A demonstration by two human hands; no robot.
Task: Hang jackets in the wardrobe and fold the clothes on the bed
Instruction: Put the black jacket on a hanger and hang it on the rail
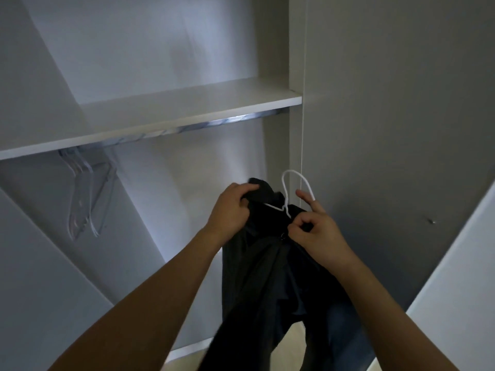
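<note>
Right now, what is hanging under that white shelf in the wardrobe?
Under the shelf runs a metal rail with clear hangers hooked at its left. The shelf edge covers their hooks. The dark jacket isn't on it yet.

Pretty dim in here. White wardrobe interior (150, 44), with a white shelf (187, 108) across it and a shiny metal rail (230, 121) tucked just under. Couple of clear plastic hangers (88, 194) dangling at left. Grey door panel (401, 103) on the right, pale floor (292, 352) at the bottom.
</note>
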